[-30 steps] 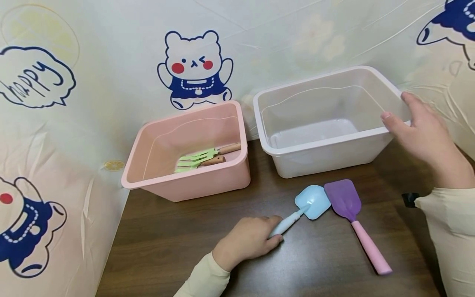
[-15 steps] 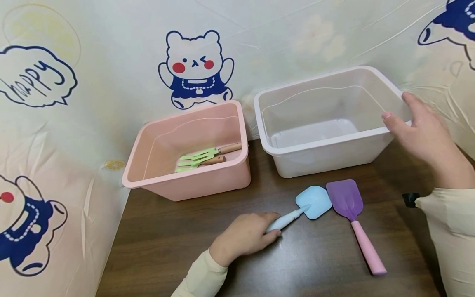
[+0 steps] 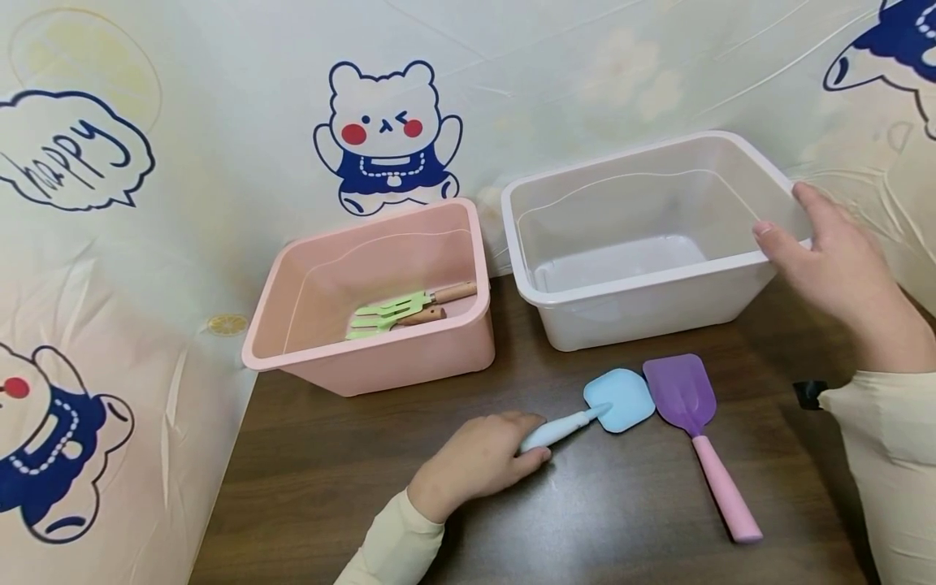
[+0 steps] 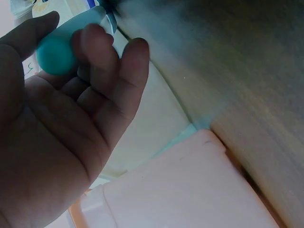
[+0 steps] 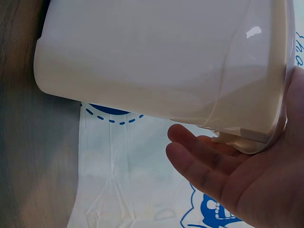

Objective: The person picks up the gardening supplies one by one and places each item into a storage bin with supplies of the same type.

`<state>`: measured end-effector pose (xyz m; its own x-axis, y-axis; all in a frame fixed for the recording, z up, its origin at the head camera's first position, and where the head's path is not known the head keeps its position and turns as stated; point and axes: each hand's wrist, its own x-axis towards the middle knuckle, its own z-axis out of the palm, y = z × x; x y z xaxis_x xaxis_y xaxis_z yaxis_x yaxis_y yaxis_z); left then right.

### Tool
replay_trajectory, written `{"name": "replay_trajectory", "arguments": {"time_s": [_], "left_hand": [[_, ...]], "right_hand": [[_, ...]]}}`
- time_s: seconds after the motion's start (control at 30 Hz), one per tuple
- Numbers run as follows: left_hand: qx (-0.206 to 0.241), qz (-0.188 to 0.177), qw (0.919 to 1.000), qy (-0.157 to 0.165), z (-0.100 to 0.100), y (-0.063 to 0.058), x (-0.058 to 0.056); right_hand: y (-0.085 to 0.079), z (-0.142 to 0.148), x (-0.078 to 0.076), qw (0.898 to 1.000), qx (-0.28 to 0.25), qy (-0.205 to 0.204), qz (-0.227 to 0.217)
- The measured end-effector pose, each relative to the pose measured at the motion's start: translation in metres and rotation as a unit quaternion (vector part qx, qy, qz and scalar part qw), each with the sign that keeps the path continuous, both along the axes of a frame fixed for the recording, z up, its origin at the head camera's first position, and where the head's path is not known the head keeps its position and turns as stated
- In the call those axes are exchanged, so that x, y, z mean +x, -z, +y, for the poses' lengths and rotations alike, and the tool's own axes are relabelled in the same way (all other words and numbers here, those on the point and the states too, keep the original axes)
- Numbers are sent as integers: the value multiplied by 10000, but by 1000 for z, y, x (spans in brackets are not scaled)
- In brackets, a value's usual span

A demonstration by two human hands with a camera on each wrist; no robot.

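My left hand (image 3: pixel 478 455) holds the end of a light blue shovel's handle (image 3: pixel 559 429), thumb on the near side. In the left wrist view the handle's rounded end (image 4: pixel 56 56) sits between thumb and fingers. The shovel's square blade lies by the table, its right edge close against the blade of a purple shovel (image 3: pixel 680 390) with a pink handle. My right hand (image 3: pixel 841 252) grips the right rim of a pale grey bin (image 3: pixel 636 305), thumb over the front corner. In the right wrist view its fingers (image 5: pixel 202 164) extend below the rim outside the bin (image 5: pixel 142 57).
A pink bin (image 3: pixel 395 366) stands left of the grey one, holding green forks (image 3: pixel 391 309) with wooden handles. Behind both bins hangs a pale sheet (image 3: pixel 241 122) with cartoon bears. The dark wood table (image 3: pixel 314 479) has its left edge against the sheet.
My left hand has shifted slightly left and back along the blue shovel's handle. The purple shovel's blade has slid slightly right, its handle end slightly left. My right hand stays on the rim.
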<state>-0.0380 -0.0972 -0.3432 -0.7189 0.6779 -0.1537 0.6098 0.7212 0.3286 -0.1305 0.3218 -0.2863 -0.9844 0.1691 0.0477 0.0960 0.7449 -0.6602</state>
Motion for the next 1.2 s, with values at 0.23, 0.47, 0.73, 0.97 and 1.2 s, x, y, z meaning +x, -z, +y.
{"name": "replay_trajectory", "arguments": {"time_s": [0.23, 0.47, 0.73, 0.97, 1.2], "left_hand": [[240, 197, 9995, -10, -1, -7, -1], [396, 418, 9983, -7, -6, -14, -4], [672, 570, 9960, 108, -10, -20, -7], [1057, 732, 9917, 43, -15, -26, -11], [1451, 817, 9860, -111, -21, -37, -12]], "right_hand": [[3, 2, 0, 10000, -13, -11, -5], [5, 4, 0, 10000, -2, -71, -15], [3, 4, 0, 10000, -7, -63, 16], [1, 5, 1, 9999, -12, -100, 46], [0, 6, 1, 9995, -210, -239, 32]]}}
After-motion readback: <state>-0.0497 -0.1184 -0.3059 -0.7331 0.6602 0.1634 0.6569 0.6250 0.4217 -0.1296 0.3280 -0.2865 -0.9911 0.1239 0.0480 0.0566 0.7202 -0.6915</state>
